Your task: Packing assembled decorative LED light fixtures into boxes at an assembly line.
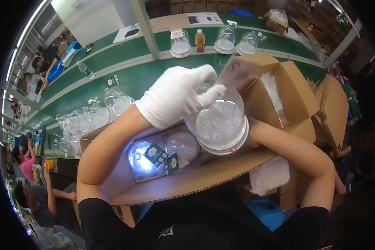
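Observation:
My left hand (177, 96), in a white glove, pinches a thin, see-through pinkish-grey sheet (238, 71) that is smeared by motion. Just beneath it, a clear dome (218, 121) on a round white base is held up and tilted over a long cardboard box (183, 185). My right hand (257, 132) grips that base from the right, its fingers mostly hidden behind it. Inside the box, one dome (138, 158) glows bluish white, and another clear dome (182, 146) lies beside it. Two dark green cards (155, 154) rest on top of them.
An open carton (298, 89) with plastic wrapping stands at the right, beside stacked flat cardboard (332, 110). On the green bench (148, 77) are several clear domes (87, 118), a water bottle (85, 70) and an amber bottle (200, 41). Other people (39, 200) work at the far left.

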